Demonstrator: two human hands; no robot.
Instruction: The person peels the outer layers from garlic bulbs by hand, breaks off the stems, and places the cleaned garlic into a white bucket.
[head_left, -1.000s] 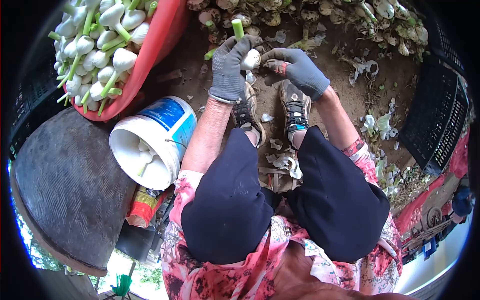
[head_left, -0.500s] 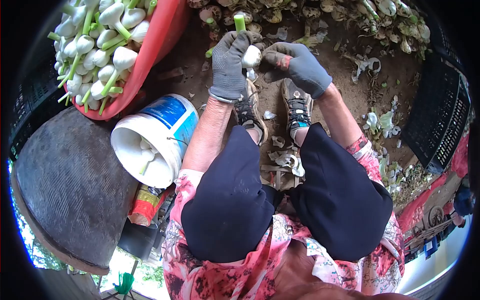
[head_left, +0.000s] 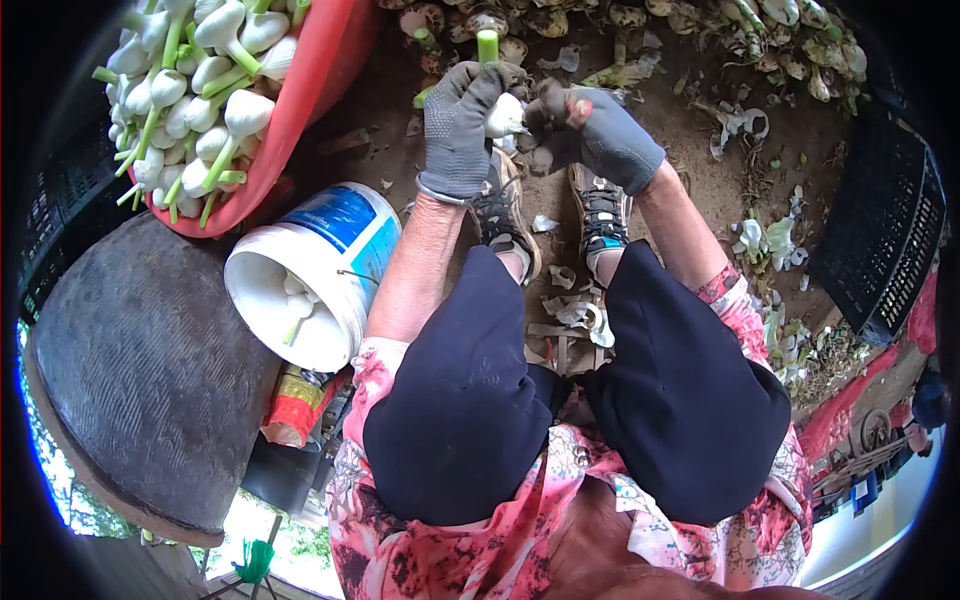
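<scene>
Left hand (head_left: 457, 130): gloved, closed around the neck of the garlic bulb (head_left: 505, 117), the cut stem (head_left: 488, 47) projecting above the fist.
Right hand (head_left: 615, 140): gloved, fingers bunched at the bulb's outer end; motion blur, so whether they pinch it cannot be told.
Bulb: white, between the hands, above the shoes (head_left: 503, 215).
Technique (judged): a firm neck grip steadies the bulb; light, short finger strokes at its outer end should spare the flesh.
Surroundings: red basin (head_left: 283, 130) of bulbs and white bucket (head_left: 345, 290), both at left.
</scene>
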